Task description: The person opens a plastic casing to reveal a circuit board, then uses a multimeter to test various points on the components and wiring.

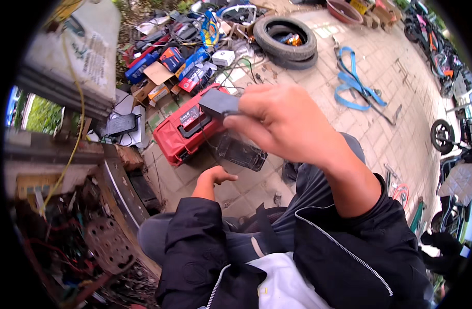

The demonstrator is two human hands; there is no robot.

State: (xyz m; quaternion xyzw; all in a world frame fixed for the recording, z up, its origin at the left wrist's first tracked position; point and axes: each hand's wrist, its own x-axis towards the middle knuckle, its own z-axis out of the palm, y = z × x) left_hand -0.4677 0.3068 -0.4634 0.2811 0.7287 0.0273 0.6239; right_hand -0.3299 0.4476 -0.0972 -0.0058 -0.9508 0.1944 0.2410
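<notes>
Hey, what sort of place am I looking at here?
Probably an outdoor repair yard: tyres stacked on paving, a jumbled heap of boxes, and what look like motorbikes along the right edge.

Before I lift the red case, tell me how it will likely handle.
The red case will probably stay stiff, since its shell shows flat faces and crisp edges. Its boxy shape suggests it would slide or tip rather than roll. Weight is hard to judge: its contents don't show.
</notes>
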